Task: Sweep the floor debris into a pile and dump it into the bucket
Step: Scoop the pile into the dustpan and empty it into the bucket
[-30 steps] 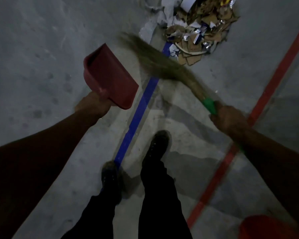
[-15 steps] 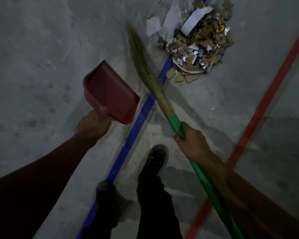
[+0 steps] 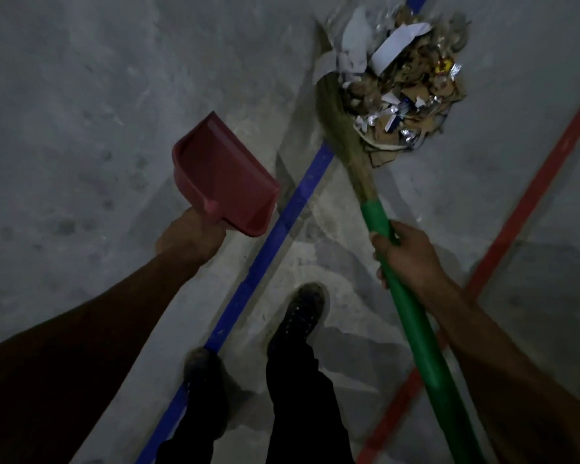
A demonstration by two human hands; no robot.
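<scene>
now right hand (image 3: 412,259) grips broom (image 3: 375,216) touching debris pile (image 3: 406,85); left hand (image 3: 190,239) grips dustpan (image 3: 225,182).

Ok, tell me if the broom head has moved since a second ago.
Yes. The broom head swung right across the blue line and now touches the debris pile's left edge.

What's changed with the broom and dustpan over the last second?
The broom swung from lying across the blue floor line to the left edge of the debris pile, bristles now against it. The right hand kept its grip on the green handle; the left hand still holds the red dustpan raised.
</scene>
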